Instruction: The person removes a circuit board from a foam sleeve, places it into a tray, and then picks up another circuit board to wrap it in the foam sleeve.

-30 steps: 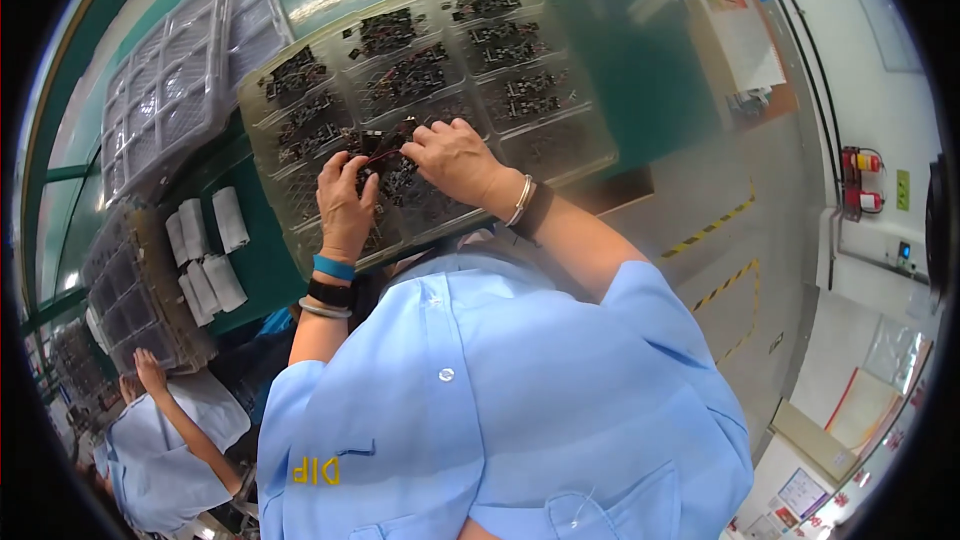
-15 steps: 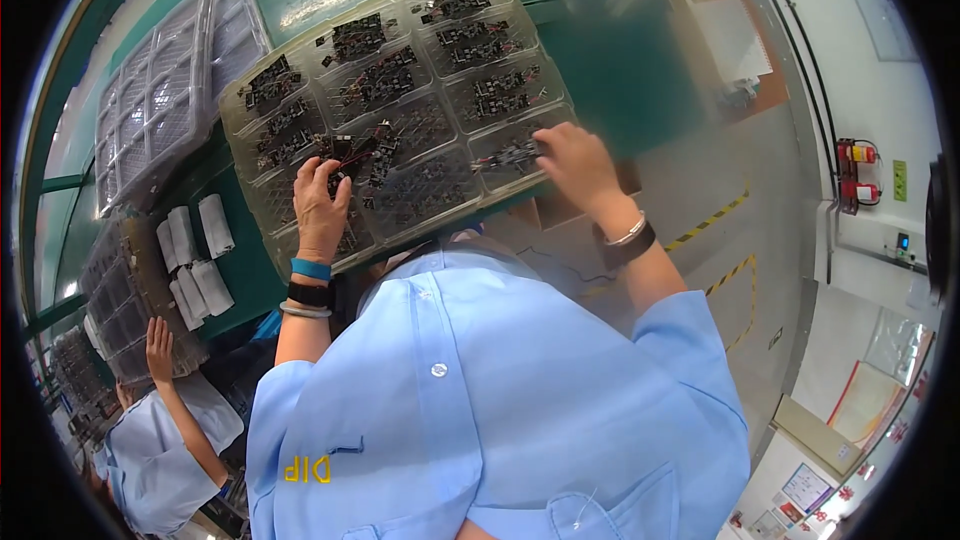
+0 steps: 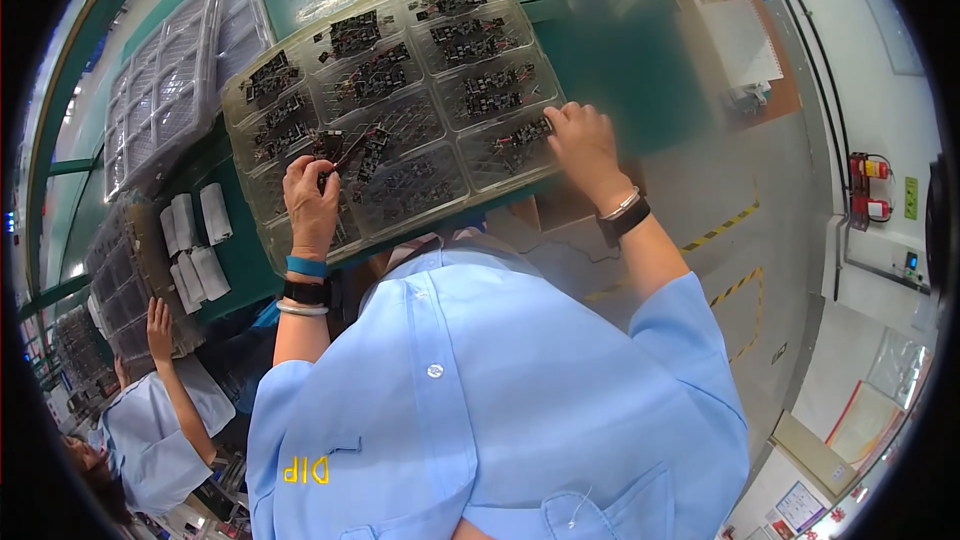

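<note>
A clear plastic tray divided into compartments lies in front of me, holding many small dark circuit boards with thin wires. My left hand is over its near left part, thumb and fingertips pinched on a circuit board with wires, partly hidden by the fingers. Beside that hand, more wired boards lie across a divider. My right hand is at the tray's near right corner. Its thumb and forefinger close on the end of a circuit board in the corner compartment.
Stacked clear trays stand at the left on the green table. Rolled white bundles lie nearer. A co-worker's hand rests on another tray. A notebook is at the far right; a cardboard box sits below the tray.
My right hand has shifted slightly up and right; the board at its fingertips, blurred before, now lies in the corner compartment. My left fingers have drawn together and moved slightly left.
</note>
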`<state>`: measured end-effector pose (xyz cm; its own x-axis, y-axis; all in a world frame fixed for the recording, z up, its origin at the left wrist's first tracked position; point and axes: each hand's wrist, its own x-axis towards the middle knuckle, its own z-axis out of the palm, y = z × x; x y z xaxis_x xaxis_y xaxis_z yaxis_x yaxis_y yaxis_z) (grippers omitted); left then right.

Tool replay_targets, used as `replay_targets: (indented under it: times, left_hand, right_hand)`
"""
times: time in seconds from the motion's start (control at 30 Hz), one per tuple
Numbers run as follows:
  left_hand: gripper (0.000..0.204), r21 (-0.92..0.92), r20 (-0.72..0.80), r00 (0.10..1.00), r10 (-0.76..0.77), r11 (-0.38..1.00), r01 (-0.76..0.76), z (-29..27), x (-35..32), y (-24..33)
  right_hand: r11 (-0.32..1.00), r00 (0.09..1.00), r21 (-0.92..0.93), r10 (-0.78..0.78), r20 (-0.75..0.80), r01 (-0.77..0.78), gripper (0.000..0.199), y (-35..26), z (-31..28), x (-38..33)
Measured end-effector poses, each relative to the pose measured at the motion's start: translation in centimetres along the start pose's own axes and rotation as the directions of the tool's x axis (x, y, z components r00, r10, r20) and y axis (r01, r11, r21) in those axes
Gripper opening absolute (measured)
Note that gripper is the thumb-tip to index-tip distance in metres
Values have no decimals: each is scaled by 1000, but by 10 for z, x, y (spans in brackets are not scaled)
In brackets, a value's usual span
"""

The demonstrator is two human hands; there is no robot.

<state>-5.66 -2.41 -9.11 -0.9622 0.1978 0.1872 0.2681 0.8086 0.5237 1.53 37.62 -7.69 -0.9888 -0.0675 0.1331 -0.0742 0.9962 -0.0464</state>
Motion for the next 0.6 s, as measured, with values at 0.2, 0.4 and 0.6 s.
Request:
replay_targets:
  times: [0.2, 0.4, 0.6]
  left_hand:
    - [14, 29, -13, 999, 50, 998, -50, -6, -4, 1]
    - [14, 52, -16, 999, 32, 998, -32, -1, -8, 0]
    - [17, 167, -16, 998, 55, 985, -52, 6, -5, 6]
  right_hand:
    - [973, 995, 232, 27, -93, -4, 34, -9, -8, 5]
    - [-265, 795, 876, 372, 478, -403, 23, -30, -45, 28]
    - [-758, 835, 643, 284, 471, -105, 16, -28, -47, 38]
